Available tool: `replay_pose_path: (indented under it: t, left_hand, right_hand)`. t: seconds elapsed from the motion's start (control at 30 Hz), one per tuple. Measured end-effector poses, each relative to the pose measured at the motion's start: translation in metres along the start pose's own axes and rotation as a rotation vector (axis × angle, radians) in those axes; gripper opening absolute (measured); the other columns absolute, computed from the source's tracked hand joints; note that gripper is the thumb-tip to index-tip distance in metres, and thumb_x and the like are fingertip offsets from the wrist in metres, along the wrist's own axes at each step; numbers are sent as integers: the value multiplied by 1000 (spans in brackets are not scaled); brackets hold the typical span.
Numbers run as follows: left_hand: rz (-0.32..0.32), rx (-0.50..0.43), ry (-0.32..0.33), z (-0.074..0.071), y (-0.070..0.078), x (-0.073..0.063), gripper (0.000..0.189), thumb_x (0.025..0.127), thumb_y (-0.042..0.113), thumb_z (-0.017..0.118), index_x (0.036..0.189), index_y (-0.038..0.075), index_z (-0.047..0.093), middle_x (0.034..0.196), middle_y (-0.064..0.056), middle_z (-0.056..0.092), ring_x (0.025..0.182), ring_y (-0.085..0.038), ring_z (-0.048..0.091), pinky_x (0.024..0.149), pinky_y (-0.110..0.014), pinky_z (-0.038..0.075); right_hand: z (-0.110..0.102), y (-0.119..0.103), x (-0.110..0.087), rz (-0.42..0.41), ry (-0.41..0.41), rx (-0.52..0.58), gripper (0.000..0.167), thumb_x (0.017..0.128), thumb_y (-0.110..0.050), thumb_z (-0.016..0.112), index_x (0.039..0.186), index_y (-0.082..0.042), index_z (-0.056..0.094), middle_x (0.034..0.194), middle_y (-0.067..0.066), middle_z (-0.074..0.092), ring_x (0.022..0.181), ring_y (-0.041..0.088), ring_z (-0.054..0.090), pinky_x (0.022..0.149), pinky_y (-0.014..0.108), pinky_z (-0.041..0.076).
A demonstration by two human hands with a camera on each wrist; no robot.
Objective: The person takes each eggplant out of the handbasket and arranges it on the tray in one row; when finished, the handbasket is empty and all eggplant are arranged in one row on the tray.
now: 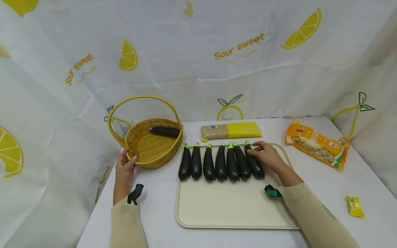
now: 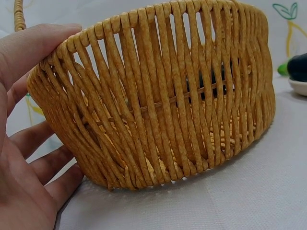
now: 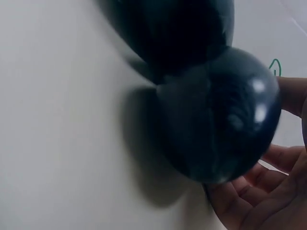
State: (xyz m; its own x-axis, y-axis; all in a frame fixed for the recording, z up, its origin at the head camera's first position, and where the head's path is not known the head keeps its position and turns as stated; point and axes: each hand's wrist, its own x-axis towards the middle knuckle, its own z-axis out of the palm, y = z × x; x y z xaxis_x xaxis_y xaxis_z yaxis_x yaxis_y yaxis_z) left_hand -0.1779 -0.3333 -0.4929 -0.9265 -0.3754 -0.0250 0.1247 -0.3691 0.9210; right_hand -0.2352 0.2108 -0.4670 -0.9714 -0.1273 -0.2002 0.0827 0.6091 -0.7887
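Note:
My left hand [image 1: 125, 170] grips the near left side of a round wicker basket [image 1: 155, 162]. In the left wrist view its thumb lies over the rim and its fingers are against the woven wall [image 2: 158, 96]. One dark eggplant [image 1: 165, 131] lies inside the basket at the back right. My right hand [image 1: 267, 155] holds the rightmost eggplant [image 1: 256, 166] of a row near its green stem, with thumb and fingers on either side. Its rounded end [image 3: 230, 120] fills the middle of the right wrist view. Several more eggplants [image 1: 221, 165] lie side by side to its left.
Beneath the row is a cream tray [image 1: 235, 210]. Behind it lies a flat yellow packet of noodles [image 1: 243, 130]. An orange bag [image 1: 317, 143] sits at the back right, and a small yellow wrapped item [image 1: 355, 206] lies near the right edge. A lemon-print curtain [image 1: 186, 62] stands behind.

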Motion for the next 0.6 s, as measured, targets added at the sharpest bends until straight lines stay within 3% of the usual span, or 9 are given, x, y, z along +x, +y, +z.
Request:
replay_pose_path:
  t: [0.27,0.47,0.6]
  left_hand:
    - [-11,27,9,0,0,1,51,94,-6,58,140,11,42,154,-6,31,133,-20,35,95,-21,41]
    - [-9,12,32,0,0,1,49,93,-8,57,137,11,45,152,-6,33,132,-19,36,95,-22,41]
    - [-1,19,23,1,-1,0,49,94,-8,57,138,11,44,153,-6,32,133,-21,36,92,-21,43]
  right_hand:
    - [-1,-4,-9,-3,-14,-40,61,93,-35,65,137,3,45,123,25,55,104,35,54,84,43,47]
    - [0,-4,-11,0,-1,-60,61,94,-36,64,137,2,46,122,26,55,105,37,54,87,48,46]
    - [-4,-3,-12,-11,8,-95,61,94,-40,62,136,2,46,122,25,55,100,33,58,83,45,49]
